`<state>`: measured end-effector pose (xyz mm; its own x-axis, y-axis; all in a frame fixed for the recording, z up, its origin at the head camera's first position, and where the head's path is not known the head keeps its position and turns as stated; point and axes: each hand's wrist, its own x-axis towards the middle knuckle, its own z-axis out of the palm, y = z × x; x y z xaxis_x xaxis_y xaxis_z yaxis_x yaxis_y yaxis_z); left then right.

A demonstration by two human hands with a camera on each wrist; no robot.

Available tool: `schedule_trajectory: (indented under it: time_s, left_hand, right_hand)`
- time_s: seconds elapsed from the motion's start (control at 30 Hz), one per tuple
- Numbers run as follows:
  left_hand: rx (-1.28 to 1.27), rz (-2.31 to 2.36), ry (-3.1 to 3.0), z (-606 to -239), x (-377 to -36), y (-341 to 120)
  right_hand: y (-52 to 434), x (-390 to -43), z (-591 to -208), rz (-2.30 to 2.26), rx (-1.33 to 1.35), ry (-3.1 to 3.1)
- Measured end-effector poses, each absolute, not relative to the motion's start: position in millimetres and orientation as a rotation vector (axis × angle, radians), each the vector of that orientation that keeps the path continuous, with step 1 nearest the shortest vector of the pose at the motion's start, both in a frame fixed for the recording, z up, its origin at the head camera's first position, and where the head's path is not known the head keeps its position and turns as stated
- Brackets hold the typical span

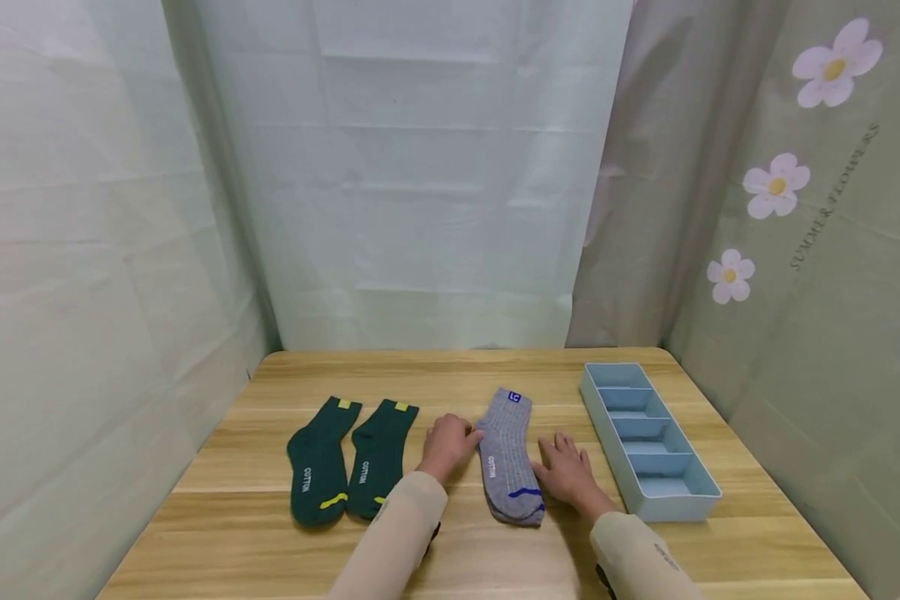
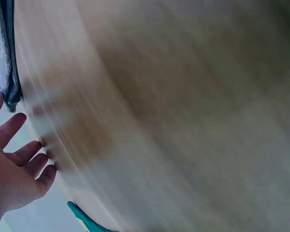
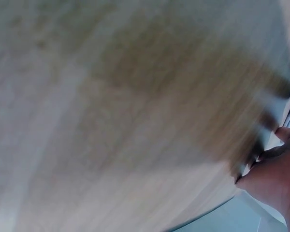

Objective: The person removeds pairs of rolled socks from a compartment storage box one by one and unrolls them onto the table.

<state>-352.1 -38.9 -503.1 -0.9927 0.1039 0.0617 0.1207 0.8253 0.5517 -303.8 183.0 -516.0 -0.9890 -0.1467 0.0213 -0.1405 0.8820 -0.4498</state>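
Note:
A pair of grey socks (image 1: 506, 454) lies stacked flat on the wooden table, with blue stripes at the toes and a blue label at the cuff. My left hand (image 1: 448, 446) rests at its left side, thumb tip right at the sock's edge and fingers loosely spread on the table. In the left wrist view, the folded edge of the socks (image 2: 8, 53) shows beside my left hand (image 2: 19, 169). On the other side my right hand (image 1: 565, 471) lies palm down, thumb close against the socks' right edge. Neither hand grips anything.
Two dark green socks (image 1: 321, 462) (image 1: 381, 458) with yellow marks lie side by side at the left. A light blue box (image 1: 630, 475) with several compartments stands at the right, close to my right hand. Pale curtains (image 1: 420, 167) hang behind the table (image 1: 225, 500) and along its sides.

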Motion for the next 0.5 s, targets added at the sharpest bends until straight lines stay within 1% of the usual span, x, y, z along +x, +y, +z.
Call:
schedule_trajectory:
  time_s: [0.3, 0.5]
  left_hand:
    - [-0.211, -1.058, -2.870, -505.2, -352.4, -32.4]
    - [-0.131, -1.179, -2.825, -505.6, -355.2, -28.9]
  right_hand:
    - [183.4, -304.7, -520.2, -0.732, -0.223, 3.030]
    - [183.6, -305.1, -519.5, -0.737, -0.227, 3.036]
